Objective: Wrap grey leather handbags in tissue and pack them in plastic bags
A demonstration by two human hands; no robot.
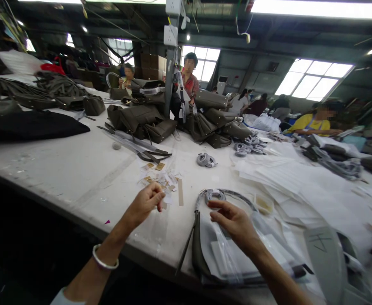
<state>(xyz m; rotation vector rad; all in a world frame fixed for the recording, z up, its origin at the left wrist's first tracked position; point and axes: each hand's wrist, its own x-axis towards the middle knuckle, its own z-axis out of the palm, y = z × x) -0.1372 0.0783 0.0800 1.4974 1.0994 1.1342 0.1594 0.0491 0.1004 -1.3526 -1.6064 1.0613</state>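
A left hand is curling near scraps, any hold unclear; a right hand, fingers apart, is hovering over the near-right bag, possibly snagging its strap.

Bright windows and strip lights light a dim workshop. A long white table stands before a grey post.

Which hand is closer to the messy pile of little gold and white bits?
Left. The left hand is beside the near edge of the pile; the right hand is farther off to the right, over the dark bag.
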